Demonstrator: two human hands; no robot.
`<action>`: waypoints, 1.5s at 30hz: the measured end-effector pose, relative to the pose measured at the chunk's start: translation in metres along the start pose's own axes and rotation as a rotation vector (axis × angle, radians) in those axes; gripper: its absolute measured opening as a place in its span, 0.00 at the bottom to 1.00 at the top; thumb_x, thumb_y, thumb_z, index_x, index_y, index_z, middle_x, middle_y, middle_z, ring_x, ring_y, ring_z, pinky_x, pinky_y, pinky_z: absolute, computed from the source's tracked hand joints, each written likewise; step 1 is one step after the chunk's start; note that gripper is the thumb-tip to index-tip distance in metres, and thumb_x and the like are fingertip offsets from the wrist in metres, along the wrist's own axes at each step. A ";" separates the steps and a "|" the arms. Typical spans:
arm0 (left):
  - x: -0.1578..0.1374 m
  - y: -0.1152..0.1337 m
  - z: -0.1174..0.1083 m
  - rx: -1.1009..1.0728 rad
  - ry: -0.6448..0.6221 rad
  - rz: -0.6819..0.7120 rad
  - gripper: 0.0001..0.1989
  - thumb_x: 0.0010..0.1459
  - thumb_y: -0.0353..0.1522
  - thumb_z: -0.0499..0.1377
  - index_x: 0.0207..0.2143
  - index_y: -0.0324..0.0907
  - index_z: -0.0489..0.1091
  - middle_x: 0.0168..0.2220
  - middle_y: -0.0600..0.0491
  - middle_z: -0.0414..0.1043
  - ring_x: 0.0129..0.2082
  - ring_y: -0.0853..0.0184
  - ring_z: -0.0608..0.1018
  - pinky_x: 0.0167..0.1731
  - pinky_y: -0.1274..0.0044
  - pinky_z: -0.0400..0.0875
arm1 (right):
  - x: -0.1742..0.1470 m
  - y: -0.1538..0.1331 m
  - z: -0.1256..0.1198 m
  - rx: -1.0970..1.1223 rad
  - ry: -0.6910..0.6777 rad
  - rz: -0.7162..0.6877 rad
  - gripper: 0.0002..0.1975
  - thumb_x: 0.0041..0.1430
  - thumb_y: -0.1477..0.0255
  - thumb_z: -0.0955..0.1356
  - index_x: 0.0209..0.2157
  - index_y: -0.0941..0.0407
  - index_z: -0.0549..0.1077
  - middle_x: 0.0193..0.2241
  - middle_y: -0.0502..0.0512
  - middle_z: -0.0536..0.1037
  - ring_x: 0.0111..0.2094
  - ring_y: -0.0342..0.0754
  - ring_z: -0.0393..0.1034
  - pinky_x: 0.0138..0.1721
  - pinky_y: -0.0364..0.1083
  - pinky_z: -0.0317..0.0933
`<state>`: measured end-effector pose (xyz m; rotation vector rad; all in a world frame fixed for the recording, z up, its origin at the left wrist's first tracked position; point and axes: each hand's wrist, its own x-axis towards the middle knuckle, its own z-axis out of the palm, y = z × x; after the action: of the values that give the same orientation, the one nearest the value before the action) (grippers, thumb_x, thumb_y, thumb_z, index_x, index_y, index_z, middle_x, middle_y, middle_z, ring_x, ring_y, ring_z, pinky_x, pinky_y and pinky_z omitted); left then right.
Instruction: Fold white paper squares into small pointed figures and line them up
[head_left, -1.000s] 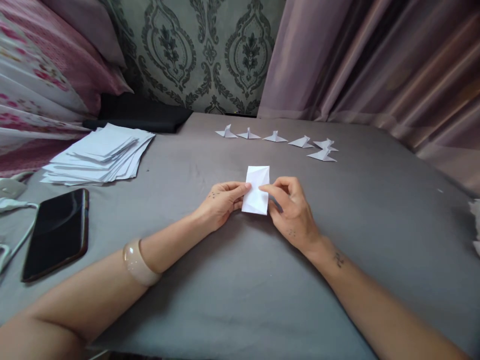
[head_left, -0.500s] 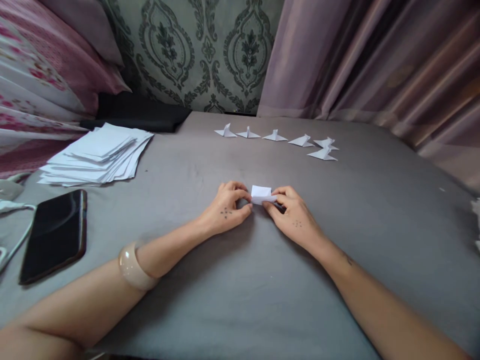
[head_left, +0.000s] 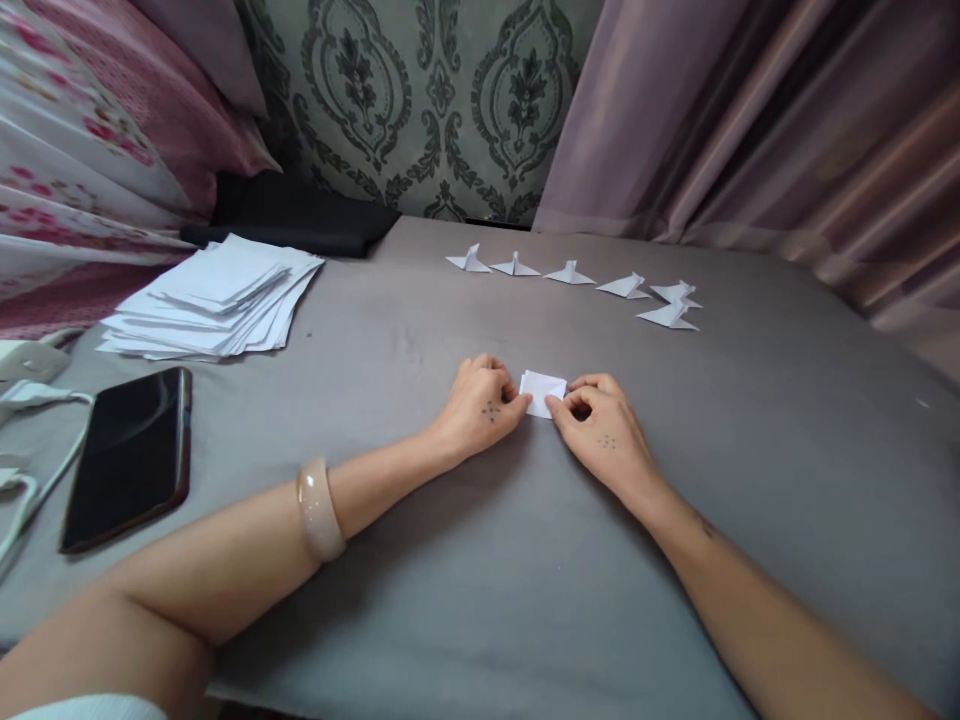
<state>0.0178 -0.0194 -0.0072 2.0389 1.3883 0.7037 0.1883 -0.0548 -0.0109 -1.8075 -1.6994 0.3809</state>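
A small folded piece of white paper (head_left: 544, 392) is held up just above the grey cloth between my two hands. My left hand (head_left: 486, 402) pinches its left edge, thumb in front and fingers behind. At the right edge, my right hand (head_left: 604, 425) grips it the same way, with the thumb at the lower right corner. The paper is a flat rectangle facing me, with layers showing at its upper left. Beyond it stand several folded white paper figures (head_left: 570, 273) in a loose row, their wings spread and a raised point in the middle.
To the left lies a stack of white paper sheets (head_left: 217, 300), with a black folded cloth (head_left: 300, 215) behind. A black phone (head_left: 129, 458) rests nearer me, beside white cables (head_left: 46, 490). Curtains (head_left: 690, 110) and a patterned wall (head_left: 442, 90) border the grey-covered surface (head_left: 570, 620).
The paper's lower flap, which stuck out toward me, now lies flat against the rest. My left thumb has come onto the paper's front. The whole view has shifted slightly.
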 end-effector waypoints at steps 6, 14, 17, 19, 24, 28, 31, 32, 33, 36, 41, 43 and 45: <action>0.001 -0.004 0.001 -0.010 -0.004 0.006 0.10 0.54 0.34 0.61 0.22 0.40 0.69 0.38 0.48 0.67 0.43 0.59 0.68 0.47 0.65 0.66 | 0.002 -0.001 -0.001 0.001 -0.019 0.038 0.13 0.52 0.63 0.69 0.19 0.55 0.70 0.39 0.55 0.72 0.32 0.46 0.69 0.38 0.49 0.62; -0.007 -0.007 -0.001 0.147 0.035 0.178 0.06 0.59 0.33 0.57 0.37 0.40 0.67 0.40 0.48 0.67 0.39 0.61 0.66 0.39 0.70 0.67 | 0.004 0.002 -0.002 0.005 -0.040 0.059 0.12 0.51 0.62 0.70 0.21 0.55 0.71 0.38 0.55 0.72 0.33 0.46 0.69 0.39 0.48 0.62; -0.008 -0.003 -0.003 0.251 -0.025 0.337 0.08 0.62 0.28 0.51 0.42 0.40 0.68 0.44 0.48 0.70 0.41 0.62 0.67 0.44 0.69 0.65 | 0.004 0.005 -0.003 0.001 -0.038 0.031 0.10 0.52 0.64 0.70 0.24 0.55 0.71 0.35 0.53 0.71 0.31 0.45 0.68 0.37 0.47 0.62; -0.008 -0.001 -0.004 0.316 -0.078 0.419 0.12 0.64 0.26 0.47 0.41 0.41 0.70 0.45 0.49 0.72 0.43 0.62 0.68 0.46 0.69 0.64 | 0.003 0.007 -0.003 0.001 -0.026 0.009 0.09 0.52 0.65 0.70 0.27 0.55 0.70 0.34 0.52 0.71 0.31 0.45 0.67 0.36 0.47 0.62; -0.012 0.002 -0.006 0.467 -0.142 0.396 0.14 0.65 0.28 0.46 0.43 0.42 0.71 0.52 0.52 0.71 0.51 0.57 0.69 0.41 0.69 0.67 | 0.001 0.009 -0.003 0.011 -0.046 -0.068 0.10 0.56 0.65 0.68 0.39 0.53 0.74 0.37 0.53 0.72 0.32 0.46 0.68 0.36 0.46 0.63; -0.016 0.005 -0.008 0.557 -0.187 0.392 0.16 0.63 0.27 0.47 0.51 0.39 0.66 0.57 0.47 0.67 0.57 0.53 0.66 0.46 0.66 0.66 | -0.002 0.009 -0.004 -0.050 -0.088 -0.148 0.14 0.60 0.66 0.64 0.45 0.51 0.76 0.40 0.56 0.71 0.38 0.48 0.69 0.40 0.48 0.63; -0.018 0.004 -0.006 0.594 -0.175 0.416 0.17 0.62 0.27 0.48 0.52 0.37 0.65 0.58 0.44 0.66 0.59 0.52 0.65 0.50 0.65 0.63 | -0.004 0.008 -0.005 -0.134 -0.097 -0.202 0.15 0.62 0.66 0.62 0.46 0.51 0.76 0.41 0.57 0.71 0.41 0.51 0.68 0.42 0.50 0.63; -0.018 0.004 -0.005 0.602 -0.168 0.419 0.17 0.62 0.27 0.49 0.52 0.37 0.64 0.58 0.44 0.66 0.59 0.52 0.65 0.51 0.65 0.63 | -0.004 0.007 -0.005 -0.151 -0.101 -0.212 0.16 0.63 0.66 0.61 0.47 0.51 0.76 0.41 0.57 0.71 0.41 0.51 0.68 0.42 0.50 0.63; -0.019 0.003 -0.005 0.606 -0.162 0.418 0.17 0.62 0.27 0.49 0.52 0.38 0.64 0.58 0.45 0.66 0.59 0.53 0.65 0.51 0.65 0.62 | -0.005 0.007 -0.006 -0.165 -0.104 -0.217 0.16 0.63 0.66 0.61 0.47 0.51 0.76 0.41 0.58 0.71 0.41 0.51 0.68 0.41 0.50 0.63; -0.019 0.004 -0.005 0.600 -0.157 0.408 0.16 0.62 0.28 0.49 0.52 0.40 0.65 0.58 0.45 0.66 0.58 0.53 0.66 0.50 0.65 0.62 | -0.005 0.007 -0.005 -0.183 -0.103 -0.216 0.17 0.63 0.66 0.60 0.48 0.51 0.75 0.42 0.58 0.71 0.41 0.51 0.68 0.40 0.50 0.63; -0.017 0.003 -0.008 0.574 -0.132 0.359 0.17 0.66 0.33 0.45 0.53 0.38 0.64 0.58 0.44 0.65 0.58 0.53 0.66 0.50 0.65 0.63 | -0.003 0.006 -0.004 -0.196 -0.112 -0.178 0.17 0.62 0.66 0.61 0.50 0.51 0.74 0.44 0.59 0.71 0.40 0.52 0.69 0.40 0.50 0.64; -0.016 0.000 -0.009 0.569 -0.100 0.352 0.19 0.66 0.37 0.45 0.54 0.37 0.63 0.58 0.42 0.64 0.58 0.53 0.66 0.50 0.64 0.62 | -0.002 0.006 -0.004 -0.191 -0.123 -0.164 0.17 0.61 0.67 0.62 0.50 0.52 0.73 0.43 0.59 0.71 0.40 0.52 0.69 0.40 0.50 0.64; -0.014 -0.003 -0.010 0.564 -0.089 0.374 0.20 0.66 0.39 0.46 0.54 0.36 0.63 0.58 0.41 0.64 0.57 0.53 0.66 0.51 0.64 0.62 | -0.001 0.005 -0.004 -0.178 -0.121 -0.154 0.17 0.61 0.68 0.62 0.50 0.53 0.73 0.45 0.59 0.71 0.41 0.52 0.69 0.41 0.50 0.64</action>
<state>0.0045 -0.0298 -0.0042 2.7828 1.2614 0.3797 0.1949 -0.0566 -0.0112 -1.7924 -1.9978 0.2865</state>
